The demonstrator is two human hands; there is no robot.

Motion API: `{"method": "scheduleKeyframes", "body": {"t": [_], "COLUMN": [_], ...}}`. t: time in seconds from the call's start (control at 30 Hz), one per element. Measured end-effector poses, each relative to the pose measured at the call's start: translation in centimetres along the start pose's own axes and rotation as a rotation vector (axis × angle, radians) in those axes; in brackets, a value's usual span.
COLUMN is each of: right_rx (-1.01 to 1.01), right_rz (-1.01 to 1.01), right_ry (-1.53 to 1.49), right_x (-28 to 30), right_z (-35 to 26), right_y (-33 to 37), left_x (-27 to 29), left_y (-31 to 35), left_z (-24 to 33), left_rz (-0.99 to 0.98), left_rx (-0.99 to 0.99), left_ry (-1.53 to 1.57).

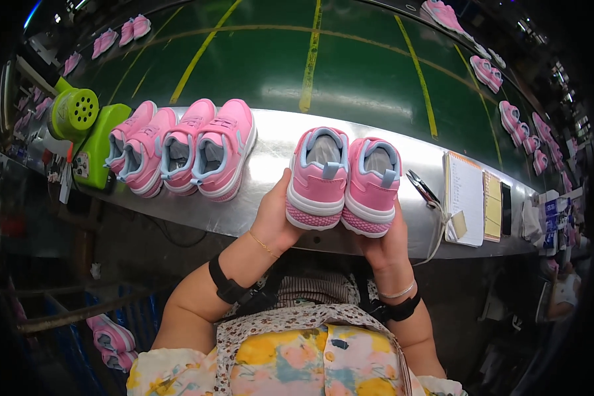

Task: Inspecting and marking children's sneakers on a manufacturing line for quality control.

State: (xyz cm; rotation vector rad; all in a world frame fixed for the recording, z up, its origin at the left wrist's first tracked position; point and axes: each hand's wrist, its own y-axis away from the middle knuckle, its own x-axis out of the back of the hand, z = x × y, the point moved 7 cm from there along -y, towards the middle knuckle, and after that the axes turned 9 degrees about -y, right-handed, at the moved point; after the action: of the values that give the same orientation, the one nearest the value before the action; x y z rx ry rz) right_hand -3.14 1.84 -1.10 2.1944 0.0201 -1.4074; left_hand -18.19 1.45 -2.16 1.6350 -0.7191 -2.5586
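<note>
Side by side, heels toward me, a pair of pink sneakers is held over the near edge of the metal table. My left hand (275, 214) is closed round the left sneaker (318, 186) from its outer side. Round the right sneaker (371, 191), my right hand (384, 241) is closed low at the outer side; its fingers are mostly hidden under the shoe. Both shoes have white midsoles, pink textured heels and light blue pull tabs, with grey stuffing inside. Left of them, more pink sneakers (226, 145) stand in a row on the metal.
A green conveyor belt (356, 72) with yellow lines runs beyond the metal table (270, 158). At left stands a lime-green device (92, 152) with a round perforated head. On the right lie a notebook (464, 191), a yellow pad (492, 204) and snips (424, 187). Other pink shoes (485, 74) line the belt.
</note>
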Motion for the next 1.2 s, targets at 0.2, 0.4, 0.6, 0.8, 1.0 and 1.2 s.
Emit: {"method": "scheduleKeyframes", "body": {"t": [0.2,0.4,0.6,0.8,1.0,1.2], "right_rx": [0.844,0.906,0.663,0.735,0.536,0.538], "right_rz": [0.019,-0.024,-0.470,-0.318,-0.278,-0.286], "right_ry": [1.762,2.001,2.299,1.952,0.203,0.165], "right_x": [0.9,-7.3,-10.6,-7.2,0.6,2.0], "right_z": [-5.3,-6.1,-1.4,-4.4,-8.9,-8.6], "right_y": [-0.7,3.5,5.0,3.3,0.4,-0.8], "left_x": [1.3,1.1,-1.2,2.3,3.5,3.6], "left_y": [0.0,1.3,1.7,1.2,-0.3,0.1], "left_z": [4.4,4.1,3.9,3.5,2.5,2.6], "left_rz": [0.325,0.309,0.199,0.140,0.130,0.144], "left_rx": [-0.836,-0.876,-0.910,-0.697,-0.682,-0.664], "left_ry": [-1.832,-1.804,-1.745,-1.162,-1.185,-1.203]}}
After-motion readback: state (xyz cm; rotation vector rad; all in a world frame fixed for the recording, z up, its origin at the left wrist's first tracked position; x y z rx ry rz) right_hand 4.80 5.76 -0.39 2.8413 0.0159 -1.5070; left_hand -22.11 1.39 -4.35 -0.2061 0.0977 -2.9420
